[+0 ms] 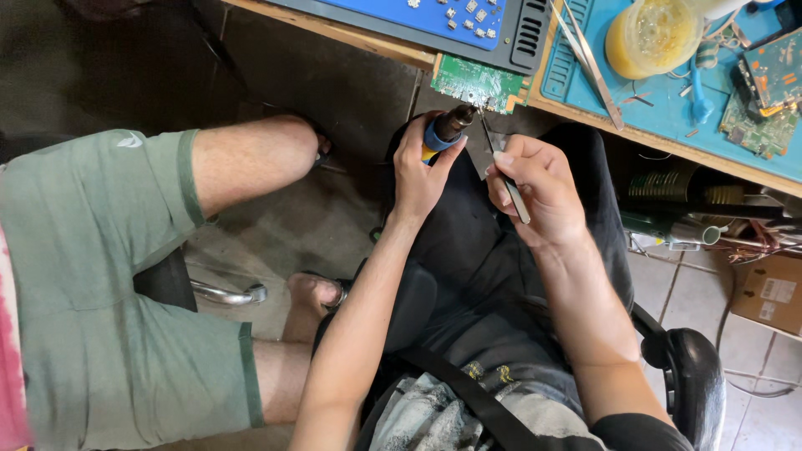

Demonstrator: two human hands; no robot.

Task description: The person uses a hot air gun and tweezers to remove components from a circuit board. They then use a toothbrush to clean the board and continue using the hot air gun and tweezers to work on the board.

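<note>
My left hand [420, 167] grips a soldering tool [447, 129] with a blue and yellow collar, its dark barrel pointing up at a green circuit board [476, 83] that overhangs the bench edge. My right hand [539, 188] pinches metal tweezers [504, 171], whose tips reach toward the same board edge. Both hands hover above my lap, close together, just below the board.
On the wooden bench lie a blue mat [668, 92], a yellow tub [653, 35], long tweezers [589, 58] and more circuit boards [769, 92]. Another person in green shorts [92, 284] sits at my left. A cardboard box [769, 292] stands at right.
</note>
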